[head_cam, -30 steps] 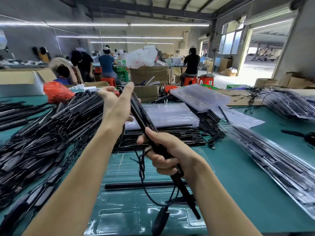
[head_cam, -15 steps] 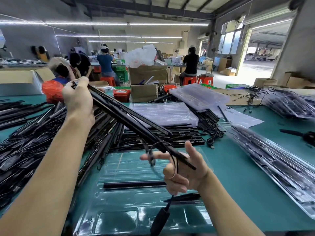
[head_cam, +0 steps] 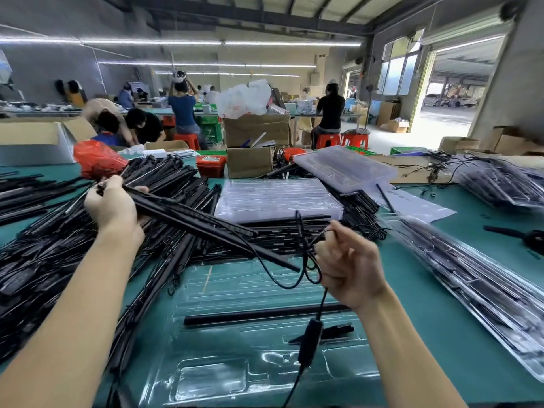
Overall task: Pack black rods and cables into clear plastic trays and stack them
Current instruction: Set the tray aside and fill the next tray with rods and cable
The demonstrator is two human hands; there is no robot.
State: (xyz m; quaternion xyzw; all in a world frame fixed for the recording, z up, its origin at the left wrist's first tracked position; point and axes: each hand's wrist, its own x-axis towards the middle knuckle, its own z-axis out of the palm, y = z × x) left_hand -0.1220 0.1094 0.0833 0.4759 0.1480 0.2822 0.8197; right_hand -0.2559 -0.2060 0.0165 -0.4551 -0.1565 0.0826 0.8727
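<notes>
Two bare forearms are showing in the head view, entering from the bottom edge. The left hand (head_cam: 113,206) and the right hand (head_cam: 348,265) are wearing no gloves. No sleeve is covering either forearm as far as the frame edge. No watch, ring or band is showing on either wrist or on the visible fingers. Fingernails are appearing short where they are visible. The rest of the person's body is lying outside the frame.
</notes>
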